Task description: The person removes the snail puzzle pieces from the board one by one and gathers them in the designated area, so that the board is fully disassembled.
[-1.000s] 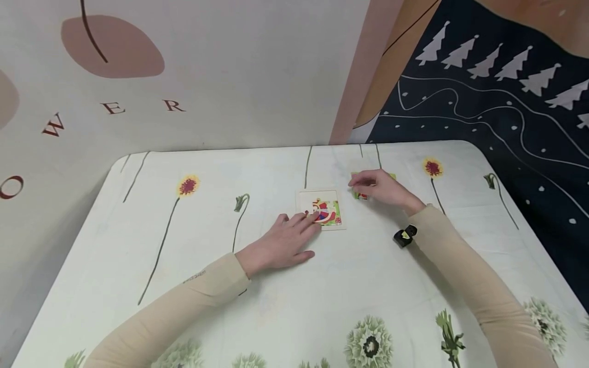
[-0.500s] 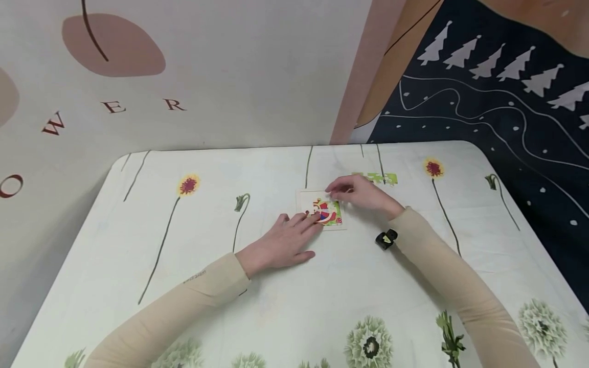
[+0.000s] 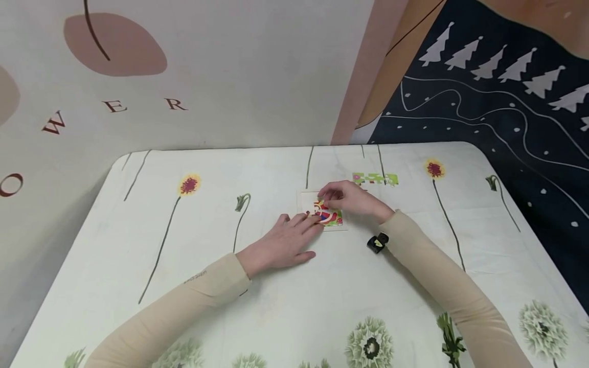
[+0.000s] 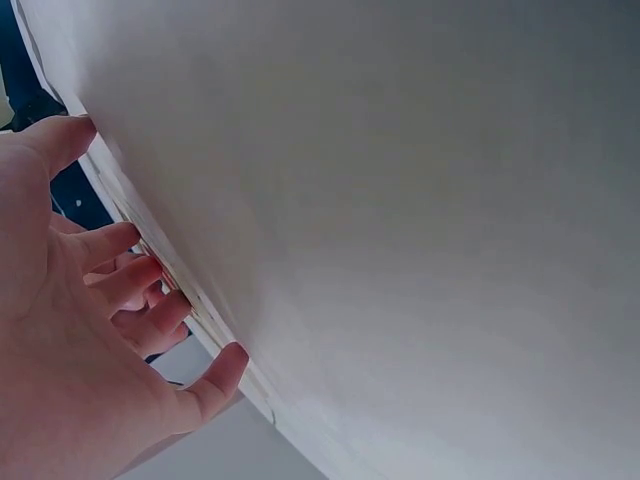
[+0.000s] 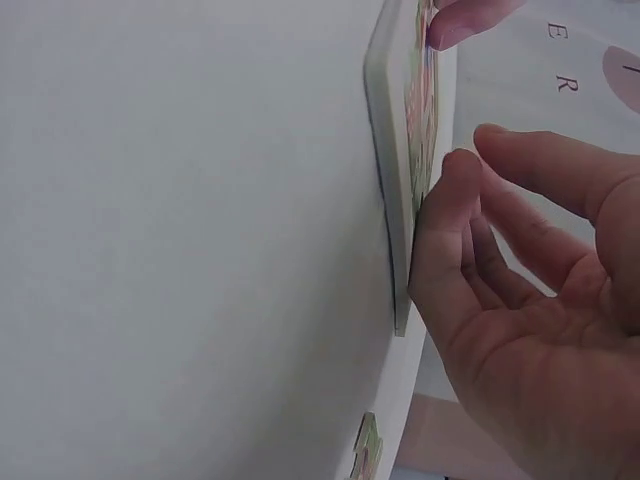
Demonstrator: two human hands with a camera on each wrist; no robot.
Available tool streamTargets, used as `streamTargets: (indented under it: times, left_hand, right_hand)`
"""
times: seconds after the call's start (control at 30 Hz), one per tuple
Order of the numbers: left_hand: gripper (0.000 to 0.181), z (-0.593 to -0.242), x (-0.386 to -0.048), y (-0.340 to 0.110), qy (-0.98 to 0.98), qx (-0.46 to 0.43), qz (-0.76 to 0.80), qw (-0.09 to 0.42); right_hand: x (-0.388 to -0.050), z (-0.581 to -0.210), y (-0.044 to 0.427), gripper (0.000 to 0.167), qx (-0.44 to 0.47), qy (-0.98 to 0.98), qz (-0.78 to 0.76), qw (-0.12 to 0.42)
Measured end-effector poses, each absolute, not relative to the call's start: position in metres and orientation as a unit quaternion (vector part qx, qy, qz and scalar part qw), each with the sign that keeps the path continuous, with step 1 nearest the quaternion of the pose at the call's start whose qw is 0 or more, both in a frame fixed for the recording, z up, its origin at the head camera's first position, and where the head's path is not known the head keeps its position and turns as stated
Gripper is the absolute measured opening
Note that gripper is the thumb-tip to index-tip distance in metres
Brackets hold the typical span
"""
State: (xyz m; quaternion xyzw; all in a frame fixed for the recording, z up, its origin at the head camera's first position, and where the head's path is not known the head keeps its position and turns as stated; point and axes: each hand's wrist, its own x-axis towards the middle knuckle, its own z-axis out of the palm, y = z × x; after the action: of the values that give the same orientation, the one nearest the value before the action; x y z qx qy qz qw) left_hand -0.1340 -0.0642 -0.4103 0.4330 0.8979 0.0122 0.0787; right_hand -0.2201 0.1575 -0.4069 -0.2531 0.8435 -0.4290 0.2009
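A square puzzle board [image 3: 338, 228] with a pale frame lies on the white cloth, partly filled with a red, green and yellow picture. My left hand [image 3: 287, 243] lies flat, its fingertips resting on the board's left part; the left wrist view shows spread fingers [image 4: 125, 285] along the surface. Over the board's upper right part is my right hand [image 3: 352, 199], thumb and fingers bent and their tips close together. In the right wrist view this hand [image 5: 540, 280] is beside the board [image 5: 395, 150]; whether a piece is between the tips cannot be made out.
Green puzzle pieces [image 3: 391, 179] lie behind the right hand, with a reddish bit near its back edge. One loose piece [image 5: 367, 450] also shows in the right wrist view. A black device [image 3: 378, 243] is on the right wrist. Walls stand behind the table.
My right hand has moved left from the loose pieces to the board's upper part, uncovering green pieces. The left hand has stayed on the board.
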Motion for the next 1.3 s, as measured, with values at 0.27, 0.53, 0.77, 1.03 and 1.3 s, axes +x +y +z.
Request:
streamTargets:
  times: [0.27,0.53,0.77,1.03,1.3]
  left_hand:
    - [0.064,-0.4099,-0.1336,-0.0641,0.898,0.435,0.008,0.073]
    - [0.063,-0.4086,-0.1327,-0.0643,0.897,0.438,0.006,0.063]
    - [0.063,-0.4108,-0.1328,-0.0644,0.896,0.440,0.002,0.051]
    - [0.063,-0.4111,-0.1319,-0.0644,0.897,0.440,0.003,0.052]
    - [0.062,-0.4108,-0.1309,-0.0637,0.897,0.440,0.007,0.053]
  right_hand:
    - [-0.2216,-0.4089,0.1566,0.028,-0.253,0.856,-0.399,0.210]
    - [-0.2197,-0.4058,0.1550,0.027,-0.246,0.866,-0.382,0.210]
    - [-0.2208,-0.4062,0.1512,0.023,-0.258,0.871,-0.364,0.204]
    - [-0.2205,-0.4051,0.1498,0.025,-0.259,0.869,-0.363,0.212]
    - [-0.2222,-0.4079,0.1523,0.025,-0.262,0.862,-0.372,0.222]
